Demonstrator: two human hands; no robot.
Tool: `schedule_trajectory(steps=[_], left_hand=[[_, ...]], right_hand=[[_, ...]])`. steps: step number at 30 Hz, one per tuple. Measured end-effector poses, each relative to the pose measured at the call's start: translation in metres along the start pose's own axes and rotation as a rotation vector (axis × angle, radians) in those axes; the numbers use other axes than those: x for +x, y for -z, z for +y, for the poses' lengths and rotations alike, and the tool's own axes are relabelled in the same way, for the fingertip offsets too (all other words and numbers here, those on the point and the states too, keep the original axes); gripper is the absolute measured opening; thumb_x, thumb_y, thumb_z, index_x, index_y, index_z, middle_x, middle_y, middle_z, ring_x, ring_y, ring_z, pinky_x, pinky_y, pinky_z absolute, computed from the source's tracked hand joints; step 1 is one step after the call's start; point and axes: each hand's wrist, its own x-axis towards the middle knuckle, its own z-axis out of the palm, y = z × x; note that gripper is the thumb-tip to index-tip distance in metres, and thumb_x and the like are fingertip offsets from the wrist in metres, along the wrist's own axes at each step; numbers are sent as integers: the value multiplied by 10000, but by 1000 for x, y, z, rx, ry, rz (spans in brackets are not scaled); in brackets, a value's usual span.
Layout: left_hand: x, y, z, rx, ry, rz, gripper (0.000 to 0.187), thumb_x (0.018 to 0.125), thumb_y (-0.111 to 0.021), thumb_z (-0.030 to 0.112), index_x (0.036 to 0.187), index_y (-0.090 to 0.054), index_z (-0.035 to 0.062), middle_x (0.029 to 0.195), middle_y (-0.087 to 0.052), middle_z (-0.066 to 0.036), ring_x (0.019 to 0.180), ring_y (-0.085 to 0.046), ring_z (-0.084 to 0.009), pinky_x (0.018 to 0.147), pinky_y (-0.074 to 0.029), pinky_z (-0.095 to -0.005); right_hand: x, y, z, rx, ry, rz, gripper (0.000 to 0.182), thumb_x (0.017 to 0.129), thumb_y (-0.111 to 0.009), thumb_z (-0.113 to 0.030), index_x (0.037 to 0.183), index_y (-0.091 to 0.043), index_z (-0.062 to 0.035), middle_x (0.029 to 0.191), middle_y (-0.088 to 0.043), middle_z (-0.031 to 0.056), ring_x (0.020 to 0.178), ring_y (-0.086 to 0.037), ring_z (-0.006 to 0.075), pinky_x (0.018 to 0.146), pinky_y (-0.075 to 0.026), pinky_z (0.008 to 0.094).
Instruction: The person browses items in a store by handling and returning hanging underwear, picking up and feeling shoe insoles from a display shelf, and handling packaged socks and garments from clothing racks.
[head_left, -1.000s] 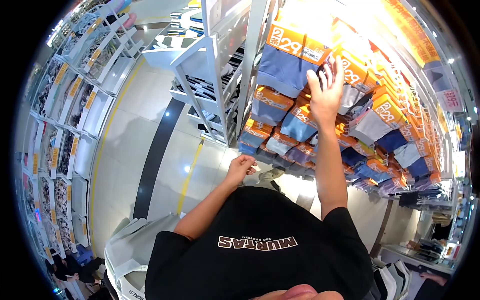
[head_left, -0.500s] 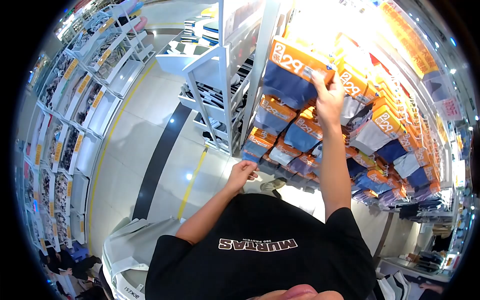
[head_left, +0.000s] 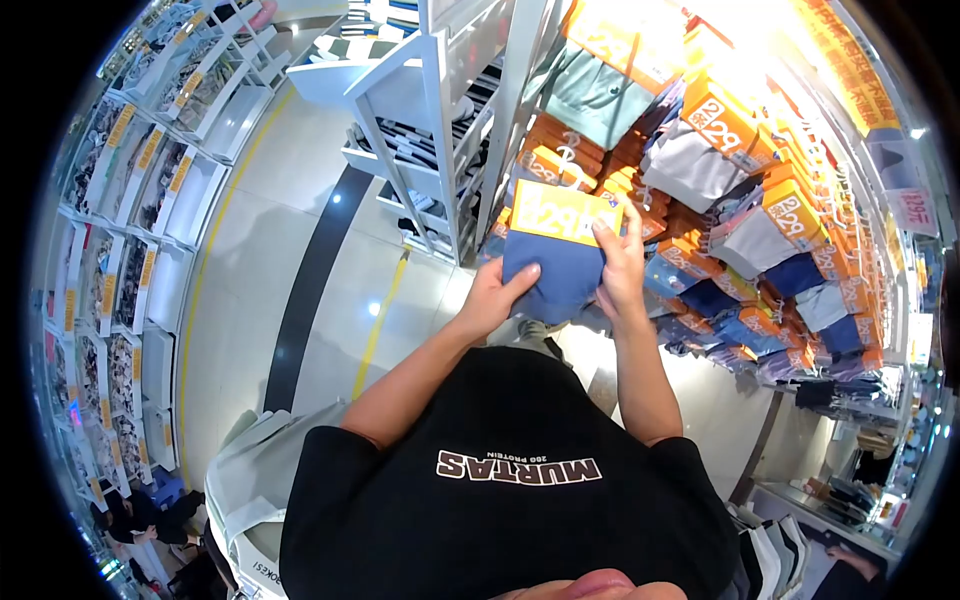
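Observation:
A dark blue folded garment (head_left: 555, 272) with an orange "29" card (head_left: 566, 212) along its top is held in front of my chest. My left hand (head_left: 492, 297) grips its lower left side, thumb on the fabric. On the card's right edge my right hand (head_left: 622, 262) is closed, with the thumb on the front and the other fingers partly behind. Just beyond it hang more carded packs, among them a light green one (head_left: 596, 95) at the top and a grey one (head_left: 690, 165) to the right.
White shelves (head_left: 440, 130) with folded clothes rise ahead of me. Another row of shelves (head_left: 190, 215) runs along the left. A pale bag or garment (head_left: 262, 462) is at my lower left. At the far lower left a person (head_left: 150, 525) in dark clothes is partly visible.
The dark blue pack has come off the rack and down toward my chest in my right hand. My left hand has moved up and taken hold of it. A light green pack now shows on the rack.

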Motion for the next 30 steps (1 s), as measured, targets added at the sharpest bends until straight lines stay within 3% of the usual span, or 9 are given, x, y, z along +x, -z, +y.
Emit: schedule_trajectory(steps=[3, 8, 9, 12, 13, 17, 23, 27, 30], left_hand=[[4, -5, -15, -198, 134, 205, 417, 1006, -548, 328, 1233, -568, -21, 1131, -656, -94, 1004, -632, -152, 908, -493, -298], [0, -8, -15, -344, 226, 327, 449, 1011, -526, 369, 1241, -561, -15, 1151, -651, -104, 1017, -634, -163, 902, -497, -296], [-1, -8, -15, -350, 232, 334, 443, 1013, -525, 368, 1244, -561, -9, 1147, -653, -94, 1013, -632, -153, 899, -494, -290], [0, -2, -24, -305, 227, 323, 471, 1016, -511, 394, 1286, -534, 9, 1188, -620, -77, 1059, -606, -151, 939, -470, -293], [1, -2, -27, -276, 209, 318, 487, 1018, -500, 409, 1301, -522, 13, 1203, -608, -75, 1073, -596, -151, 950, -462, -294], [4, 0, -21, -286, 201, 279, 554, 1024, -448, 469, 1360, -470, 29, 1254, -566, -68, 1116, -562, -147, 986, -431, -298], [-3, 3, -14, -349, 323, 271, 531, 1026, -454, 453, 1337, -491, 25, 1230, -592, -73, 1101, -579, -135, 940, -473, -313], [-1, 3, -17, -255, 283, 236, 444, 1019, -505, 381, 1272, -550, 19, 1165, -642, -71, 1011, -629, -130, 876, -509, -290], [-1, 7, -20, -349, 322, 268, 388, 1014, -531, 336, 1237, -574, 21, 1115, -665, -68, 947, -652, -128, 835, -522, -271]], right_hand=[[-11, 6, 19, -365, 233, 35, 534, 968, -553, -51, 1457, -340, -22, 1246, -598, 131, 1066, -602, 157, 963, -468, 289], [-36, 36, 45, -839, 205, -156, 328, 949, -588, -72, 1276, -617, -69, 1246, -586, 123, 1090, -556, 173, 973, -414, 302], [-42, 25, 40, -734, 174, -132, 265, 919, -653, -148, 1162, -684, -47, 1193, -588, 134, 1063, -550, 195, 956, -409, 282], [-50, 19, 31, -908, 234, -288, 413, 845, -752, -249, 1195, -661, -48, 1138, -592, 120, 1082, -533, 233, 968, -409, 307], [-52, 17, 30, -938, 196, -303, 563, 740, -839, -306, 1206, -649, -55, 1174, -577, 121, 1128, -508, 263, 982, -412, 342], [-60, 3, 30, -1051, 237, -320, 583, 693, -871, -249, 1199, -651, -59, 1225, -533, 123, 1114, -522, 265, 934, -458, 368], [-54, 27, 63, -680, 87, -111, 331, 831, -686, -119, 1141, -666, -6, 1172, -577, 154, 1070, -551, 234, 947, -443, 346], [-50, 18, 58, -143, -256, 158, 191, 974, -539, -138, 937, -690, -28, 837, -647, -33, 752, -553, 44, 694, -424, 212], [-52, 37, 74, -244, -276, 114, 197, 976, -537, -142, 946, -694, -28, 805, -632, -42, 761, -558, 46, 688, -427, 221]])
